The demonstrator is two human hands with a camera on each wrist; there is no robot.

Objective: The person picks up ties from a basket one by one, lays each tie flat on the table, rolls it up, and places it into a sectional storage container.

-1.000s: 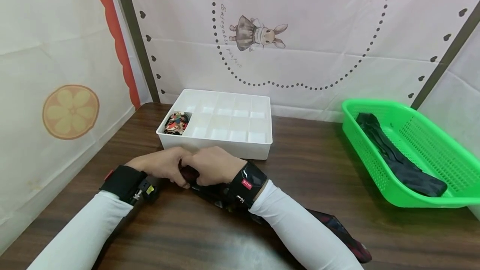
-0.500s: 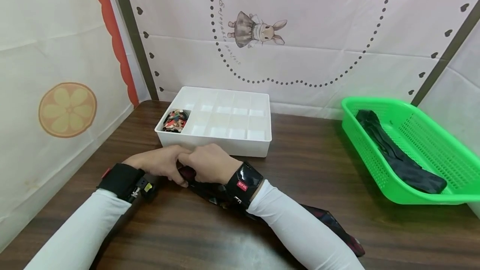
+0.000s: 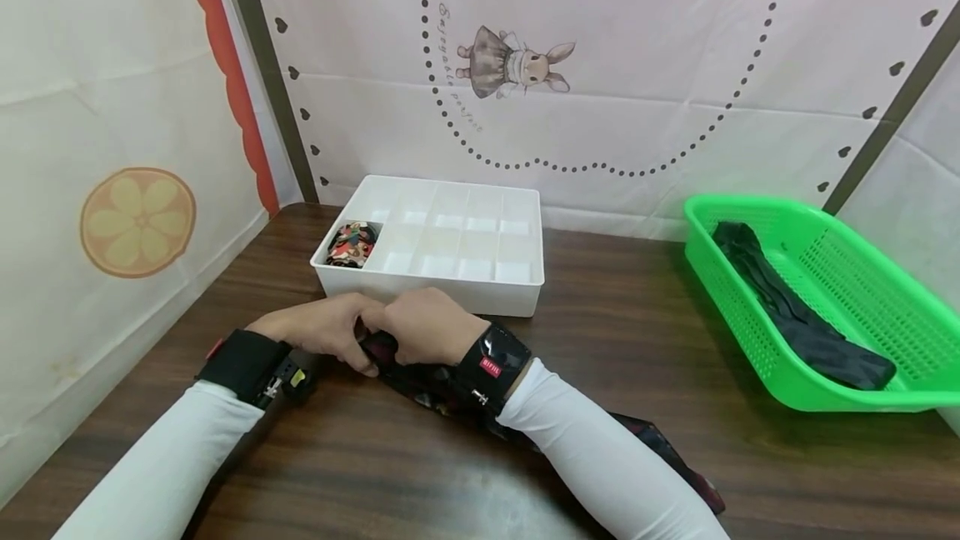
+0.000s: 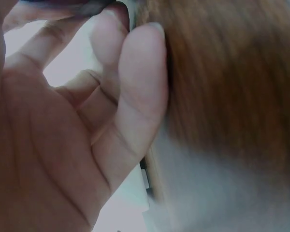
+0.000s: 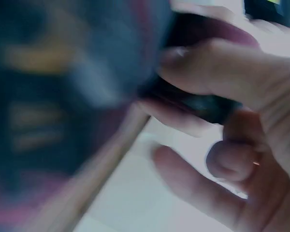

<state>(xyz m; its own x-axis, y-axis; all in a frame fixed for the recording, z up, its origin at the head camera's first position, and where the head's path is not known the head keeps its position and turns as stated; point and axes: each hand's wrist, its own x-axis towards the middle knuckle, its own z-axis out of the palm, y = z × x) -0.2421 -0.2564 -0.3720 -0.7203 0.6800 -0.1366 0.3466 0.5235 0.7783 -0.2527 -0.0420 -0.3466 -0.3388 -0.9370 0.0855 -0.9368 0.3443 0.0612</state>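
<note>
A long dark necktie [image 3: 663, 448] with reddish and patterned patches lies slantwise across the table, passing under the right forearm. Its far end forms a small roll [image 3: 381, 348] between the two hands. My left hand [image 3: 322, 327] pinches the roll from the left; only a dark edge of the necktie [image 4: 63, 8] shows at the top of the left wrist view. On the other side my right hand [image 3: 427, 327] grips it, with the thumb [image 5: 208, 67] pressed on the fabric in the right wrist view. The fingers hide part of the roll.
Just beyond the hands stands a white divided box [image 3: 427, 282], with a colourful patterned cloth bundle [image 3: 352, 245] in its front left compartment. A green basket [image 3: 787, 390] at the right holds a long black folded cloth [image 3: 795, 315]. White printed curtains [image 3: 630, 65] enclose the table.
The necktie's near end has slid slightly towards the hands, up and left. Both hands stay at the roll, with only small movement. The head view has shifted a little.
</note>
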